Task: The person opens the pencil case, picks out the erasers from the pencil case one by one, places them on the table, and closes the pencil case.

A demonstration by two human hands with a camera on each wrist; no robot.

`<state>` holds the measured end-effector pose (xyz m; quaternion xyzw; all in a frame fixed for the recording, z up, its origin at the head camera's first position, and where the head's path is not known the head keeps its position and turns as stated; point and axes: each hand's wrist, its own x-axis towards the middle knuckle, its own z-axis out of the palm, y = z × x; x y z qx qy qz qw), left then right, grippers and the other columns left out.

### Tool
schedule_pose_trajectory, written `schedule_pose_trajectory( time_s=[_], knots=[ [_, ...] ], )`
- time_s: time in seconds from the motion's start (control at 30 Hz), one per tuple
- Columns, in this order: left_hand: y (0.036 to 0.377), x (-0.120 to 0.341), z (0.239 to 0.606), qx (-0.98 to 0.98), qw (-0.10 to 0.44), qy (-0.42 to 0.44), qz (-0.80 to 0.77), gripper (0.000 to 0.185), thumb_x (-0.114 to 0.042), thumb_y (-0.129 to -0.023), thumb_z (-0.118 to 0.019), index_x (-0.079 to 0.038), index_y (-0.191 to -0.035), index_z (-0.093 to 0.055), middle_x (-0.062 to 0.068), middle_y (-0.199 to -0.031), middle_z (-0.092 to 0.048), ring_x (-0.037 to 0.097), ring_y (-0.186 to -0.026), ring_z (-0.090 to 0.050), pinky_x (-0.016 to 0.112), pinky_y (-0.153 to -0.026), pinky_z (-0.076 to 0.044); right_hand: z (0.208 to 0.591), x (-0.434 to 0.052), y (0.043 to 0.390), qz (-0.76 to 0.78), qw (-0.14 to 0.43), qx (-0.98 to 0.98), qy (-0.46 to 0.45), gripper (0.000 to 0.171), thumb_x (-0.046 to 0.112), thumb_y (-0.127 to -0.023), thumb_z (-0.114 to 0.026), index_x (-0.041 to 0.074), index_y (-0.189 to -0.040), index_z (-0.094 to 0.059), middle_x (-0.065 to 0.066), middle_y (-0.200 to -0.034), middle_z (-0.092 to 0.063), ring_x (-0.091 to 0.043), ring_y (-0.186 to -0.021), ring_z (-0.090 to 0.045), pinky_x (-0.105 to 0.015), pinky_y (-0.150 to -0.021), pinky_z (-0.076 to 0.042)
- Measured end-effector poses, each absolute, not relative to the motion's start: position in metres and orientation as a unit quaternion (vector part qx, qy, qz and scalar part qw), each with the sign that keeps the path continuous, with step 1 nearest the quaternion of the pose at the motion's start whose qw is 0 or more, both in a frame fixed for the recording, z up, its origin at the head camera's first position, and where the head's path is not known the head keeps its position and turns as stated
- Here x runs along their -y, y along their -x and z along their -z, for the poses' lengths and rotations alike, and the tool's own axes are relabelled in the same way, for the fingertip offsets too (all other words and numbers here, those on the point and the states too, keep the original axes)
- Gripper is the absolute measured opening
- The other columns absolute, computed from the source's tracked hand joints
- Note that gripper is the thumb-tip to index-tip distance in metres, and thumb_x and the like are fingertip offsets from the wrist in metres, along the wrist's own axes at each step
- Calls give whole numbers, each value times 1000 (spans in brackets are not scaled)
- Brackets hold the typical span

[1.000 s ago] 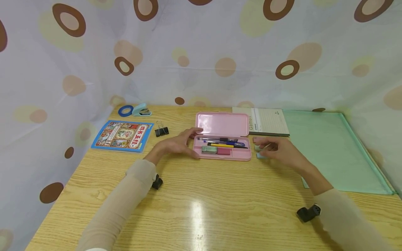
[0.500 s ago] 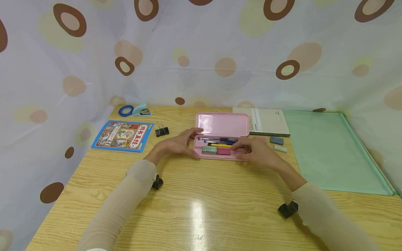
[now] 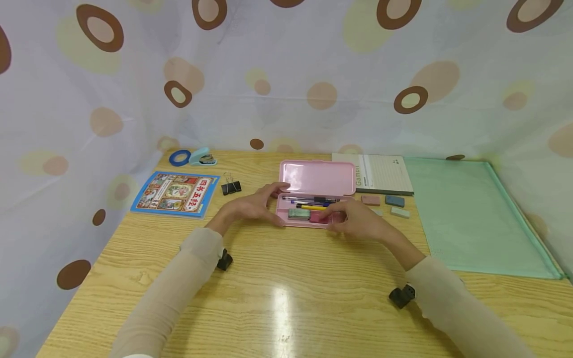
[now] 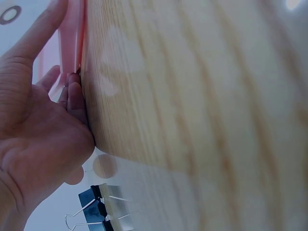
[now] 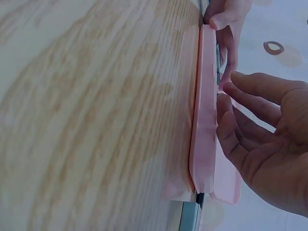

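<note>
A pink pencil case (image 3: pixel 313 225) lies with its lid raised at the back. Several pens and a yellow pencil (image 3: pixel 312 207) fill its rear section. In front are a green eraser (image 3: pixel 298 214) and a deep pink eraser (image 3: pixel 315 217). My left hand (image 3: pixel 258 204) grips the case's left end, thumb at the front corner and fingers toward the hinge. Over the case's right half, my right hand (image 3: pixel 355 219) has its fingertips at the pink eraser; in the right wrist view its fingers are loosely bent and spaced apart. The case's right end is partly hidden behind it.
Right of the case lie a dusty-pink eraser (image 3: pixel 370 200), a blue eraser (image 3: pixel 395 201) and a white eraser (image 3: pixel 400 213). Behind are a notebook (image 3: pixel 385 174) and a green mesh folder (image 3: pixel 474 219). Leftward sit a binder clip (image 3: pixel 231 187), booklet (image 3: pixel 176 194), stapler (image 3: pixel 202 158) and blue tape (image 3: pixel 179 158).
My right hand has moved left from the erasers beside the case to the pink eraser inside it, uncovering the blue and white ones. My left hand stays at the case.
</note>
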<state>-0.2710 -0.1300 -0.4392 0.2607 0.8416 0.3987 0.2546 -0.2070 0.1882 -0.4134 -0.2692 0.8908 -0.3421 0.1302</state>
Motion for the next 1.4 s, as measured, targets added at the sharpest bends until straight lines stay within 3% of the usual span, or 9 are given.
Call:
schedule_pose_trajectory(
  time_s=[0.17,0.4,0.57,0.77,0.93,1.07,1.23,1.4],
  knots=[
    [271,130,439,-843,252,-259,-398,107,-30,-80,-92,-28,-163,-25,6,-156,-36,25,-143,-34,47,-123,-28,413,-189,205,337,113,-901,249,27,13,-95,-76,10,-121,-76,-9,-113,-69,-21,-88,-54,-33,-75,-46],
    [270,131,438,-841,254,-256,-404,106,-28,-80,-92,-28,-163,-26,5,-157,-36,25,-144,-34,47,-123,-29,411,-184,204,359,145,-892,234,25,9,-96,-72,5,-120,-75,-6,-94,-68,-19,-62,-63,-26,-55,-48],
    [269,131,439,-840,254,-258,-405,105,-27,-81,-92,-28,-163,-26,5,-158,-35,26,-144,-34,47,-123,-28,416,-178,206,365,131,-894,225,25,8,-94,-75,5,-118,-76,-8,-96,-70,-16,-61,-62,-26,-56,-49],
    [269,130,438,-841,255,-259,-402,106,-28,-80,-92,-30,-163,-26,4,-158,-35,25,-144,-33,49,-123,-28,418,-173,207,363,118,-902,202,23,8,-93,-75,2,-116,-76,-14,-109,-70,-16,-58,-61,-27,-55,-51],
    [269,130,438,-840,251,-265,-401,106,-27,-80,-91,-29,-163,-26,4,-158,-35,25,-145,-34,48,-123,-28,418,-168,206,362,99,-904,202,19,6,-93,-74,0,-111,-76,-15,-103,-72,-16,-54,-61,-27,-53,-50],
    [270,130,439,-841,250,-265,-400,105,-27,-81,-91,-29,-163,-26,4,-158,-35,25,-144,-34,48,-123,-28,421,-164,206,349,57,-913,202,13,6,-94,-73,2,-105,-78,-11,-97,-74,-15,-59,-58,-30,-61,-49],
    [270,130,440,-842,251,-261,-400,105,-28,-80,-91,-30,-163,-26,4,-157,-36,25,-144,-34,49,-123,-27,425,-160,207,333,21,-923,193,9,4,-93,-74,5,-100,-79,-8,-95,-74,-19,-79,-60,-35,-74,-49],
    [270,130,440,-842,253,-256,-401,105,-30,-80,-91,-30,-162,-27,5,-156,-37,25,-144,-34,50,-124,-24,422,-159,207,352,40,-918,179,10,3,-93,-73,6,-99,-80,-8,-94,-74,-21,-80,-59,-34,-70,-48]
  ],
)
